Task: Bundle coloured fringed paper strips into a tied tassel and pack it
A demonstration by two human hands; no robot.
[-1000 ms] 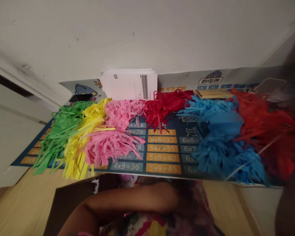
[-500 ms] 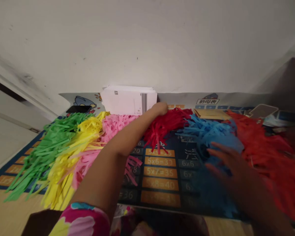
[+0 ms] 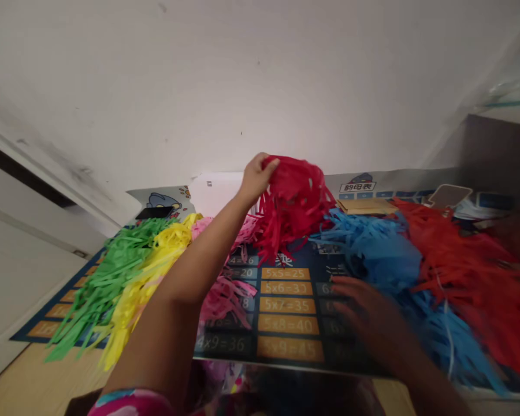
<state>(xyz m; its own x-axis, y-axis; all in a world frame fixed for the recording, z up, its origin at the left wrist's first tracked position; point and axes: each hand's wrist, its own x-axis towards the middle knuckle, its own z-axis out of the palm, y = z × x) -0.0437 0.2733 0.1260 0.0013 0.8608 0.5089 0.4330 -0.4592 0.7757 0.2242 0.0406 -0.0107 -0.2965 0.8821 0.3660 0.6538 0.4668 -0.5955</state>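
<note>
- Our left hand (image 3: 255, 176) is raised over the far side of the mat, with its fingers closed on the top of the red strip bundle (image 3: 295, 202).
- The bundle hangs from that grip toward 4 o'clock. Its loose ends dangle just above the multiplication mat (image 3: 286, 306); we cannot tell whether the tips touch it.
- Our right hand (image 3: 364, 315) is at 5 o'clock from the bundle, low over the mat. It is blurred, with fingers spread and nothing held, and its fingertips are at the edge of the blue strips (image 3: 383, 254).
- At 3 o'clock from the blue strips lies the orange-red heap (image 3: 468, 271).
- At 8 o'clock from the bundle, partly under our left forearm, are the pink strips (image 3: 225, 292). Further out at 9 o'clock come the yellow strips (image 3: 158, 260), then the green strips (image 3: 112, 277).
- Behind the left hand a white paper stack (image 3: 214, 193) leans on the wall. A brown flat piece (image 3: 364, 205) lies at 3 o'clock from the bundle.
- Half a second ago the red bundle lay flat on the mat with the left hand low on its far end; now it is lifted clear.
- The right hand was on the blue heap then; now it is nearer us, over the printed sums.
</note>
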